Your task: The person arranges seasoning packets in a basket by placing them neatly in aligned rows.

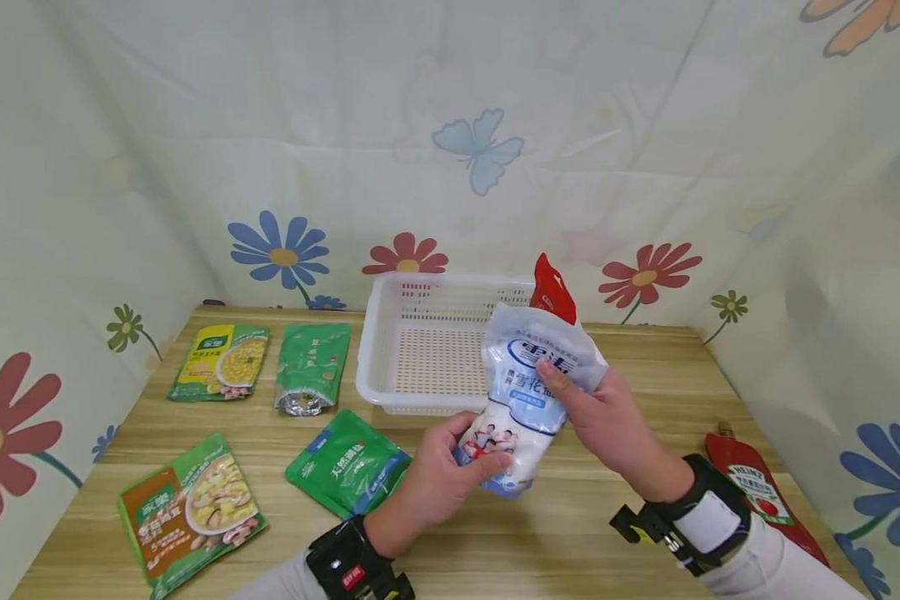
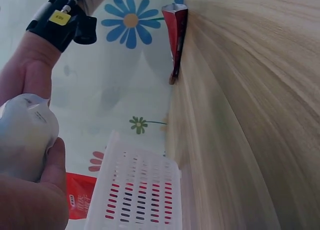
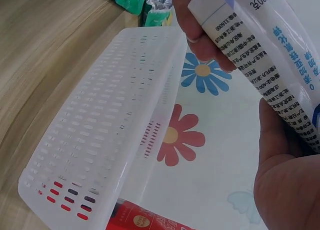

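Observation:
Both hands hold a white and blue salt bag [image 1: 525,392] up in front of the basket. My left hand [image 1: 450,467] grips its lower end, thumb across the printed front. Higher up, my right hand [image 1: 607,417] grips the bag's right side with the thumb on the blue lettering. In the right wrist view the back of the salt bag [image 3: 270,64] shows rows of small print. Behind the bag stands a white perforated basket [image 1: 370,367]. A red packet [image 1: 553,290] leans up out of its right end, its lower part hidden by the bag.
Left of the basket lie a yellow-green soup packet [image 1: 221,362], a green pouch [image 1: 313,362], a green and blue packet [image 1: 348,462] and a brown-green soup packet [image 1: 191,512]. A red Heinz ketchup pouch [image 1: 765,492] lies at the table's right edge. Flower-printed cloth walls enclose the table.

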Available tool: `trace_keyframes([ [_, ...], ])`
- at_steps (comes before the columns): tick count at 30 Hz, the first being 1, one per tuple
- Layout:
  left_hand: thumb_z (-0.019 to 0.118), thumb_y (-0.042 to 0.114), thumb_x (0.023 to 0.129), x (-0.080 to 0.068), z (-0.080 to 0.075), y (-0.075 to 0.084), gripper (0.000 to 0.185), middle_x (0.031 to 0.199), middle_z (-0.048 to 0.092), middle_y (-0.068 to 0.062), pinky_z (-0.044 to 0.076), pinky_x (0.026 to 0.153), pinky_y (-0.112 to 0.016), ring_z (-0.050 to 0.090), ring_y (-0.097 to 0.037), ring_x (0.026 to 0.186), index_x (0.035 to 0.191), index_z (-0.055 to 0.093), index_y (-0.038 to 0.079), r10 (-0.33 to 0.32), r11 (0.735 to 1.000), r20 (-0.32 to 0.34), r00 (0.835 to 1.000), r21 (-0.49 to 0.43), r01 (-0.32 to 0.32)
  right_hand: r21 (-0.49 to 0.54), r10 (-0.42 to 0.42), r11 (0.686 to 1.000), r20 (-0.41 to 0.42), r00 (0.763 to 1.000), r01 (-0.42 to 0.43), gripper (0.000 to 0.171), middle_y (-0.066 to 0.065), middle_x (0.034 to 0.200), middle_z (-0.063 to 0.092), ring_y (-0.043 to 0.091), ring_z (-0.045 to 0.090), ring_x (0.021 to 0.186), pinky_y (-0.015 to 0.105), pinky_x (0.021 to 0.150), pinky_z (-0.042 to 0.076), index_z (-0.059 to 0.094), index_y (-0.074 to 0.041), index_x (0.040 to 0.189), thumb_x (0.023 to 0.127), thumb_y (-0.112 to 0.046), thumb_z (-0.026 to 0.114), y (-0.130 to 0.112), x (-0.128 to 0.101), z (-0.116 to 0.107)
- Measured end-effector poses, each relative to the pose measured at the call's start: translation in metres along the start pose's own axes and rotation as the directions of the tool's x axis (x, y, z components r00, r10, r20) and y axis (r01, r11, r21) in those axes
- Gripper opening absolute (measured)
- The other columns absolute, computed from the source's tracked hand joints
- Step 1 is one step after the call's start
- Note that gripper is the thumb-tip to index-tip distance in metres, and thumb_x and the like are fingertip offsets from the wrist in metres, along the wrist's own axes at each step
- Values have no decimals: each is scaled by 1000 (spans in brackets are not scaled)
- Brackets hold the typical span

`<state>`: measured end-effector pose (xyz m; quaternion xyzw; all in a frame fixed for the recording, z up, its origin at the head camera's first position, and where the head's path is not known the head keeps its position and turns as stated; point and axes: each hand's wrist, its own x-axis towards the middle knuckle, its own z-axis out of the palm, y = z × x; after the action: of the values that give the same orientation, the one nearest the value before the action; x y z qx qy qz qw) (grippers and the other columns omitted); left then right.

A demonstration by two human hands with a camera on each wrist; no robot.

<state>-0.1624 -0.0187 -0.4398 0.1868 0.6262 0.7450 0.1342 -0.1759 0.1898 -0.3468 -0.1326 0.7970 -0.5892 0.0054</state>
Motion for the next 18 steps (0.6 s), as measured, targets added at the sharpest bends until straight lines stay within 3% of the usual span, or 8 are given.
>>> trace_keyframes([
  [6,76,19,93,-2,-2,0,43,118,69,-12,57,84,-25,67,-11,99,132,62,5,2,1000,1,1000,3,-2,-22,24,999,22,999,-23,45,16,124,68,19,75,97,35,81,62,50,-12,144,104,-29,60,-4,0,-1],
  [12,77,21,93,-1,-5,1,45,119,69,-13,57,85,-25,67,-10,99,133,62,7,0,1000,5,1000,17,0,-61,61,996,34,998,-59,46,13,123,69,23,74,97,34,83,62,54,-15,142,102,-36,63,-9,3,-2],
  [18,77,27,93,1,-10,4,47,120,70,-12,57,87,-25,67,-12,101,134,61,9,-31,995,-8,999,92,32,-61,96,994,25,995,-94,49,11,125,69,25,74,100,36,84,62,54,-17,141,100,-41,65,-12,8,1],
])
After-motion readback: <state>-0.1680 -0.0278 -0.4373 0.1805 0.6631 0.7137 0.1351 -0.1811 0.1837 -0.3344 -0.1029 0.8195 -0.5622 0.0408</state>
